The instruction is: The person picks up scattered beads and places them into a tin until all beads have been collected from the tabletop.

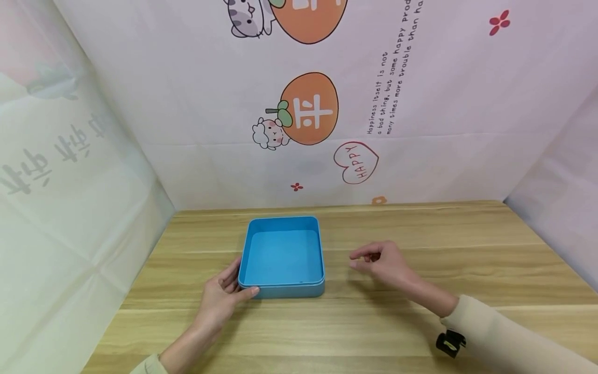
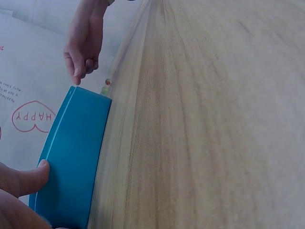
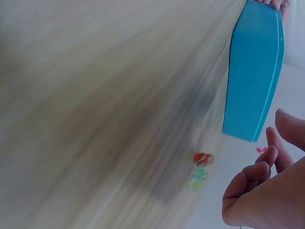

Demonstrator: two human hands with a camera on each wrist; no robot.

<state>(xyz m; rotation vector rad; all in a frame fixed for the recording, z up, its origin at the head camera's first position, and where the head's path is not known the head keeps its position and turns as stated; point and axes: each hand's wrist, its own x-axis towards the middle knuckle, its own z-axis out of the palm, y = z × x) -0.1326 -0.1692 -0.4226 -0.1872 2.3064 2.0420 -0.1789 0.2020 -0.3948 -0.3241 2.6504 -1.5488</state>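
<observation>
Nearest: beige right sleeve (image 1: 500, 335), right of the blue box (image 1: 284, 257) and closer to the wearer. Box open-topped, close to square, no clear long axis; on the wooden table (image 1: 327, 337). Left hand (image 1: 218, 301) the nearer, touching: grips the box's near-left corner, thumb on the front wall, fingers at the left side. Right hand (image 1: 389, 262) clear of the box's right side, loosely bent, thumb and forefinger parted, nothing visible between. Box lies leftward of it, rightward of the left.
</observation>
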